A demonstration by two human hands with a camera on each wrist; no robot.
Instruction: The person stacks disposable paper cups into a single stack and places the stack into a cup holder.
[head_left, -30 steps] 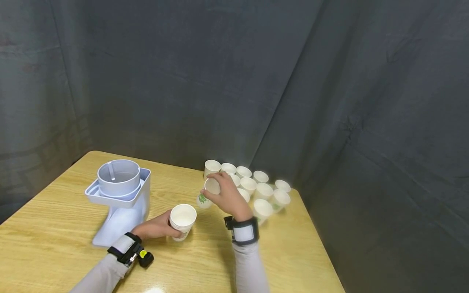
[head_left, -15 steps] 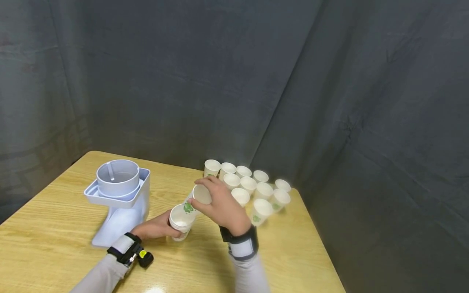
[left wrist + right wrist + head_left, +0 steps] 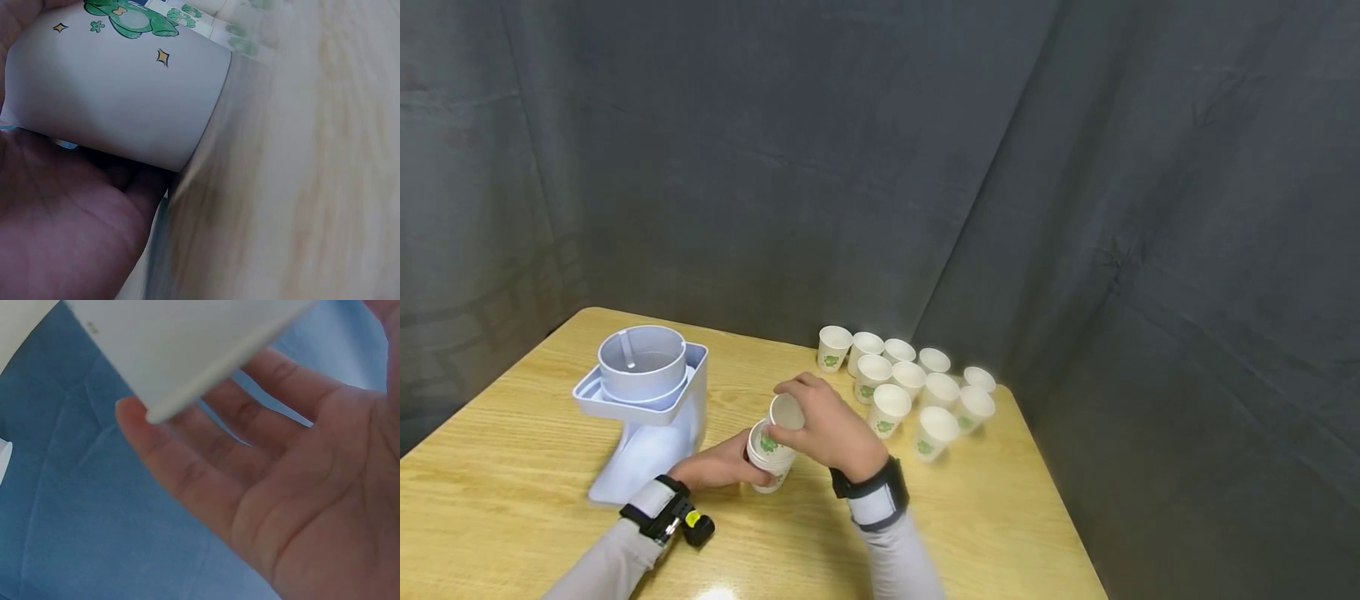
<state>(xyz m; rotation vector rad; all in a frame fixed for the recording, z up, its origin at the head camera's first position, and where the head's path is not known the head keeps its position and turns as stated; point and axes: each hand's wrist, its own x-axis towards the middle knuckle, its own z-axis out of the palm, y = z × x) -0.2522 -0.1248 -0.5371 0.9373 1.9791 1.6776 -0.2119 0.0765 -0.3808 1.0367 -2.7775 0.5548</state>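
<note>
My left hand [image 3: 722, 463] grips a short stack of white paper cups [image 3: 771, 478] by its side, mouth up, low over the table. In the left wrist view the outer paper cup [image 3: 125, 94] shows a green cartoon print and small stars. My right hand [image 3: 838, 429] holds a single paper cup [image 3: 787, 412] near its rim, thumb on one side and fingers on the other. That cup is tilted, its bottom end going into the mouth of the stack. The right wrist view shows the cup's rolled rim [image 3: 206, 387] against the fingers.
Several white paper cups [image 3: 891, 402] stand upright in loose rows at the table's back right. A pale plastic stand [image 3: 647, 467] with a round bowl [image 3: 642, 379] on its tray is left of my left hand. Dark cloth [image 3: 775, 167] hangs behind the wooden table [image 3: 1000, 517].
My right hand has carried its cup leftward and down from beside the cup rows into the stack's mouth. My left hand has stayed in place with the stack.
</note>
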